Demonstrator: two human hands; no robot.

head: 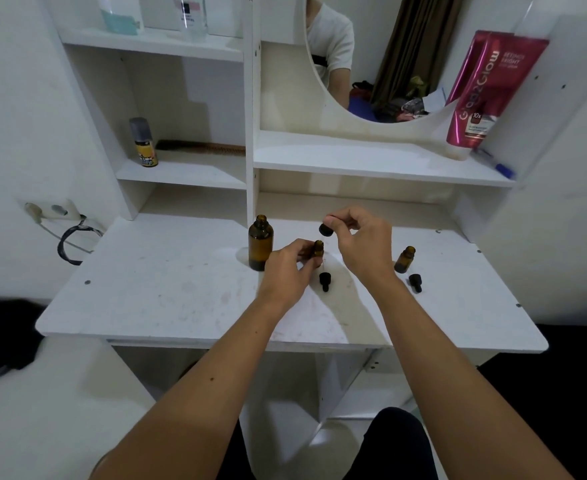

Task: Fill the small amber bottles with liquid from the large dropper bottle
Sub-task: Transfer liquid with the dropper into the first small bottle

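Showing the work surface first: a white laminated dressing table [167, 292] with shelves and a curved mirror [382, 64] spans the view, its flat top scuffed and faintly stained. On the right upper shelf a tall magenta plastic tube [486, 95] stands on its cap, leaning against the side panel; on the left shelf stand a small yellow-labelled spray can with a grey cap [144, 142] and a dark brown comb [202, 147].

Two bare forearms reach in from below. The large amber glass bottle [260, 244] stands upright and uncapped on the table top, just left of the hands. The left hand [286, 271] is closed around a small amber glass bottle [318, 248], holding it upright with its open neck showing above the fingers. The right hand [363, 242] pinches the black rubber-bulbed dropper [326, 230] between thumb and fingertips, directly above that open neck; its thin glass tube is barely discernible, so contact with the neck cannot be judged.

A second small amber glass bottle [405, 259] stands uncapped to the right of the right wrist. One small black dropper cap [325, 280] lies on the table between the hands, and another black dropper cap [415, 283] lies just beside the second small bottle.
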